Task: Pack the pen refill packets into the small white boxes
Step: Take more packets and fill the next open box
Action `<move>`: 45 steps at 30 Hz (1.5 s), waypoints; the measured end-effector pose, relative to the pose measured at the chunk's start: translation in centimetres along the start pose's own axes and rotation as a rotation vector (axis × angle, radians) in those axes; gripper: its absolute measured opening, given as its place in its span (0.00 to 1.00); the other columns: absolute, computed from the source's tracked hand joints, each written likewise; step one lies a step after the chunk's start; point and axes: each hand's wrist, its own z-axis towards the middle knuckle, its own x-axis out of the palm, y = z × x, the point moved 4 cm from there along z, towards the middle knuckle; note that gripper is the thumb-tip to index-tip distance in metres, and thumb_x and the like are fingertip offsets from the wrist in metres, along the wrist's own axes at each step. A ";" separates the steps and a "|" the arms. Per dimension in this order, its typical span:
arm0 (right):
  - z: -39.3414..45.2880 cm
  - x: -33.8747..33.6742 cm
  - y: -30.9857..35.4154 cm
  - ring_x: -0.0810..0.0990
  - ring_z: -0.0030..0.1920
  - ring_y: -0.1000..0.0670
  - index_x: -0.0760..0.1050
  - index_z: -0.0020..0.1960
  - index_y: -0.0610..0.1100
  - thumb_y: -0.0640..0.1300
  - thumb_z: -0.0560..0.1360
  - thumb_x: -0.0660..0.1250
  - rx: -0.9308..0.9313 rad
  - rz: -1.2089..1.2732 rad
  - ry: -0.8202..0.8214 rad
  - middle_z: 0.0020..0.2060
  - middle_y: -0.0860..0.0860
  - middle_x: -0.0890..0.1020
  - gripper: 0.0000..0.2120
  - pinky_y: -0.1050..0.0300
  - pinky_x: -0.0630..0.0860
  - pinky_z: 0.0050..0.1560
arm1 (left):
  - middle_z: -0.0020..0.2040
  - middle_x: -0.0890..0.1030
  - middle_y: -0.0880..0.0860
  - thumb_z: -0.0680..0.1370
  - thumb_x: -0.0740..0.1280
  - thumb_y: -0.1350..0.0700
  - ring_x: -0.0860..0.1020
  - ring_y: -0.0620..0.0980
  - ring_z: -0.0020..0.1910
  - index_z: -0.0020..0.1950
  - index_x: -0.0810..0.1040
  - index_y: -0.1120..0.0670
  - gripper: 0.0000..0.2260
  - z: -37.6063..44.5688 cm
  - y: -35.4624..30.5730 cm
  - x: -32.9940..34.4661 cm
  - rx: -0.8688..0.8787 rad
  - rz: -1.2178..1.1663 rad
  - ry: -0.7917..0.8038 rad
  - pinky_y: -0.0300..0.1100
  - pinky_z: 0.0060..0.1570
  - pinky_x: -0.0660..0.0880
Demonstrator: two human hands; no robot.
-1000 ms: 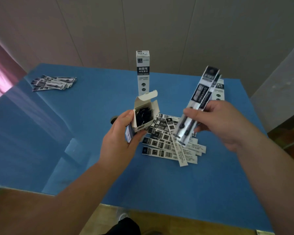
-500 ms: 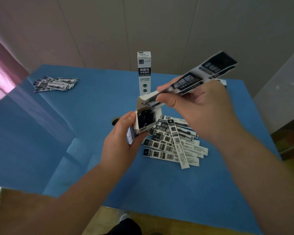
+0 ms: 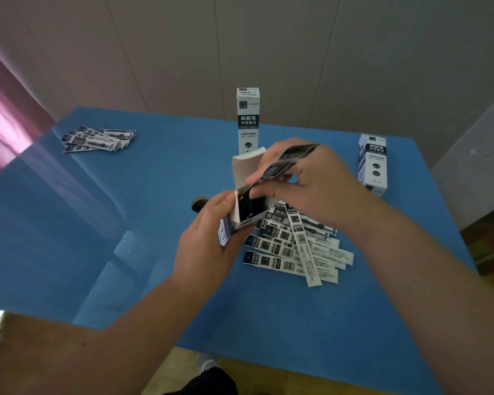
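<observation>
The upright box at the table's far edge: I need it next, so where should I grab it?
Grip the upright box around its upper half, fingers on the two narrow sides, coming from the front. It stands tall and slim, so a low push would likely tip it.

Left hand (image 3: 208,240) raised in front of body, palm turned up and inward, fingers curled around open box (image 3: 246,206), thumb along its near left edge. Left forearm came in from lower left, bare. Right hand (image 3: 311,183) just above and to right of left hand, back of hand up, thumb and forefinger pinched on refill packets (image 3: 285,162), lower ends at box mouth. Right forearm ran from lower right, bare.
</observation>
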 end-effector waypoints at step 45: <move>-1.9 -0.6 -1.0 0.76 0.36 0.67 0.81 0.57 0.57 0.56 0.78 0.66 0.172 -0.179 -0.237 0.49 0.63 0.84 0.10 0.62 0.73 0.41 | 0.66 0.74 0.34 0.76 0.72 0.48 0.75 0.40 0.67 0.68 0.67 0.35 0.23 0.1 1.1 -0.1 -0.102 -0.010 -0.012 0.56 0.57 0.81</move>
